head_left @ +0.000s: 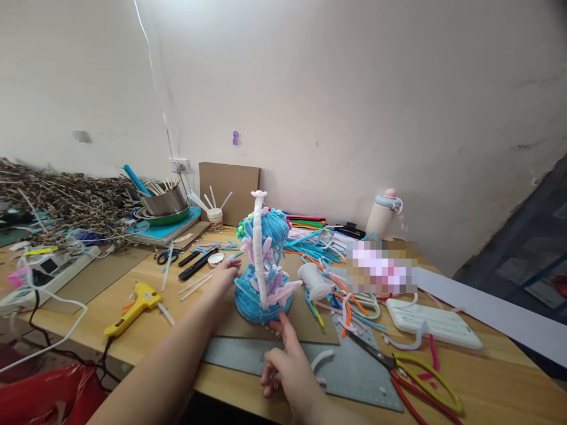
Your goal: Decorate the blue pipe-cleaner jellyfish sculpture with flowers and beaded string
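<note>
A pipe-cleaner figure stands upright on a round blue base in the middle of the table. It has blue strands on top, pale pink wing shapes and a tall white fuzzy post along its near side. My left hand is at the figure's left side, fingers stretched forward; whether they touch it I cannot tell. At the front right of the base, my right hand has its index finger extended against the rim, the other fingers loosely bent. Brown cardboard lies beneath the figure.
A yellow glue gun lies left, near a power strip. Scissors with red and yellow handles are at front right, on a grey cutting mat. A white spool, loose pipe cleaners and a bottle are on the right.
</note>
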The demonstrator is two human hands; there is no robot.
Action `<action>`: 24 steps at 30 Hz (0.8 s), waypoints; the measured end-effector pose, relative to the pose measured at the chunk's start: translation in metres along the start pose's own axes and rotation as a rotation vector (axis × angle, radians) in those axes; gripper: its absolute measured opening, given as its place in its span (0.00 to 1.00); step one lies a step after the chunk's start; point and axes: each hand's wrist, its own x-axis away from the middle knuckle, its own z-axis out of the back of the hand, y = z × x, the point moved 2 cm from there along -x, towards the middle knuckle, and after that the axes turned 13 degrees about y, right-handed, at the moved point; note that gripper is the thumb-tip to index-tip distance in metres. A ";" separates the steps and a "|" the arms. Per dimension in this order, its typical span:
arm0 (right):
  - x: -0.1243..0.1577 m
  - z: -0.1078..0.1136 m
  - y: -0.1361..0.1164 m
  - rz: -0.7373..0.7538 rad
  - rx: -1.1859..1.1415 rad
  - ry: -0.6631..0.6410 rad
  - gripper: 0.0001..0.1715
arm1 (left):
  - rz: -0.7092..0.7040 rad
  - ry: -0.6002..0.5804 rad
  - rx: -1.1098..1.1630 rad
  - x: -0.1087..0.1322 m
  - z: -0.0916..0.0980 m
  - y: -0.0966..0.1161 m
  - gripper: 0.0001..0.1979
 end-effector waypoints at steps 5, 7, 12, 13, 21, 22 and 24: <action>-0.004 0.002 0.003 0.072 0.050 -0.001 0.34 | -0.138 0.166 0.035 0.024 0.023 0.020 0.11; -0.004 -0.001 0.004 0.064 0.057 -0.083 0.28 | -0.178 0.126 0.040 0.039 0.028 0.035 0.13; 0.001 -0.010 0.009 0.057 0.065 -0.345 0.22 | -0.265 -0.192 -0.094 0.071 0.024 0.072 0.18; 0.002 -0.011 0.010 0.070 0.057 -0.380 0.22 | -0.276 -0.227 -0.137 0.074 0.023 0.075 0.19; 0.000 -0.009 0.009 0.129 0.023 -0.494 0.23 | -0.471 -0.197 -0.378 0.077 0.020 0.073 0.07; 0.000 -0.009 0.009 0.135 0.013 -0.496 0.23 | -0.481 -0.214 -0.363 0.077 0.020 0.071 0.05; -0.001 -0.009 0.009 0.141 -0.008 -0.497 0.22 | -0.470 -0.214 -0.313 0.076 0.022 0.068 0.05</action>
